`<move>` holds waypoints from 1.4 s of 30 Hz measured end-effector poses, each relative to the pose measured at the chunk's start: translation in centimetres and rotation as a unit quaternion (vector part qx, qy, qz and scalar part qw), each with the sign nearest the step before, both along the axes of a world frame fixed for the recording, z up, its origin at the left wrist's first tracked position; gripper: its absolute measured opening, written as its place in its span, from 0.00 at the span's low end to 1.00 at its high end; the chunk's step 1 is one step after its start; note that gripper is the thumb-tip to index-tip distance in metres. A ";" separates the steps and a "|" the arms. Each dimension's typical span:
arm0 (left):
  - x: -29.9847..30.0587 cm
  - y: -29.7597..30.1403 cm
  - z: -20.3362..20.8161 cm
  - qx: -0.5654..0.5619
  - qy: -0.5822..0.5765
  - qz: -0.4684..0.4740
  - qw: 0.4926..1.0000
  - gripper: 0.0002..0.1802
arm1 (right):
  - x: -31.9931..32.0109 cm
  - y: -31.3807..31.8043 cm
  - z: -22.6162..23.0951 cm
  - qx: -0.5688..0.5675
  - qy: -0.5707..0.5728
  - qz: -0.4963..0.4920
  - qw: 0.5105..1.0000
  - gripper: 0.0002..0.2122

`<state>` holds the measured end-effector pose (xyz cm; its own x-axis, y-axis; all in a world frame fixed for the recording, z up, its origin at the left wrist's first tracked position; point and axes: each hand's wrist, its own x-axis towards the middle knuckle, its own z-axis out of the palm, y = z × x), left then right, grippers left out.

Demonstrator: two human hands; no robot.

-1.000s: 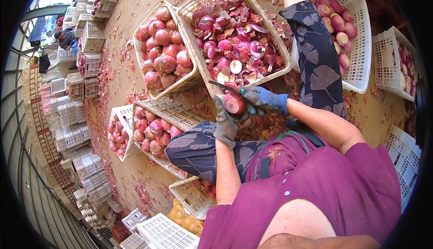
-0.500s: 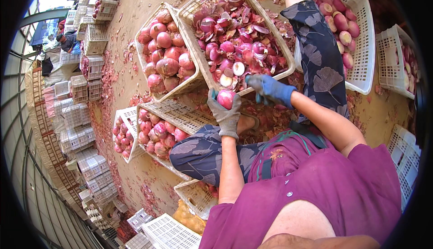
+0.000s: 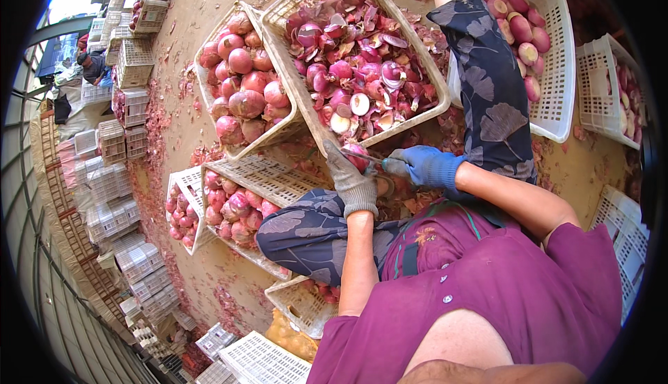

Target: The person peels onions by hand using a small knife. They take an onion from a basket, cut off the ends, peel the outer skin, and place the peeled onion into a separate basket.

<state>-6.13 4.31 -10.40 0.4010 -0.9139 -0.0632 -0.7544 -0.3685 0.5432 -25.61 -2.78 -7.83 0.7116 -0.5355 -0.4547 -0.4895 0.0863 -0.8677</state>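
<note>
A red onion (image 3: pixel 357 153) is held in my left hand (image 3: pixel 353 183), in a grey glove, just below the near edge of a crate (image 3: pixel 416 127) filled with onion skins, cut pieces and a few onions. My right hand (image 3: pixel 431 168), in a blue glove, is wrapped round the handle of a knife (image 3: pixel 394 167). Its thin blade lies across the onion, partly hidden by it; I cannot tell how deep it sits. Both hands are above my bent legs.
Whole red onions (image 3: pixel 248 103) fill a crate to the left, and another onion crate (image 3: pixel 278 175) stands by my left knee. Trimmed onions (image 3: pixel 527 54) sit in a white crate (image 3: pixel 559 116) at right. Crate stacks (image 3: pixel 132 64) and a person (image 3: pixel 94 67) are far left.
The right hand has come close to the left, and the knife blade now crosses the onion. The left hand still holds the onion. The view has shifted slightly.
</note>
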 end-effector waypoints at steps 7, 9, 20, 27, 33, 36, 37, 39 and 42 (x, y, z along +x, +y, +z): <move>-0.1 0.6 -1.2 -0.042 -0.043 -0.028 0.998 0.65 | 2.2 -0.7 -1.8 -0.031 0.027 0.015 0.999 0.26; -0.1 0.7 -1.4 -0.046 -0.045 -0.027 0.998 0.64 | 3.4 -0.7 -3.2 -0.035 -0.015 -0.027 0.999 0.27; 1.1 1.1 -2.7 -0.102 -0.051 -0.039 0.993 0.51 | 4.3 -0.2 -5.6 0.244 -0.006 -0.128 0.961 0.25; 3.6 1.2 1.6 -0.181 0.565 0.132 0.794 0.34 | 4.2 0.2 -6.7 0.192 -0.067 -0.143 0.969 0.25; 3.7 3.0 4.9 -0.190 0.813 0.082 0.544 0.36 | 3.6 0.0 -4.7 0.310 -0.074 -0.147 0.936 0.32; 3.2 3.2 5.4 -0.212 0.816 0.048 0.536 0.37 | 2.3 0.0 0.7 0.267 -0.122 -0.135 0.946 0.32; 3.2 3.1 5.4 -0.211 0.809 0.054 0.546 0.37 | 1.8 0.2 1.0 0.245 -0.159 -0.124 0.948 0.30; 3.4 3.0 5.5 -0.211 0.791 0.069 0.570 0.38 | 0.9 1.0 2.7 0.235 -0.193 -0.107 0.947 0.28; 3.3 2.9 5.7 -0.217 0.784 0.067 0.578 0.39 | 0.4 2.5 4.2 0.241 -0.223 -0.093 0.940 0.26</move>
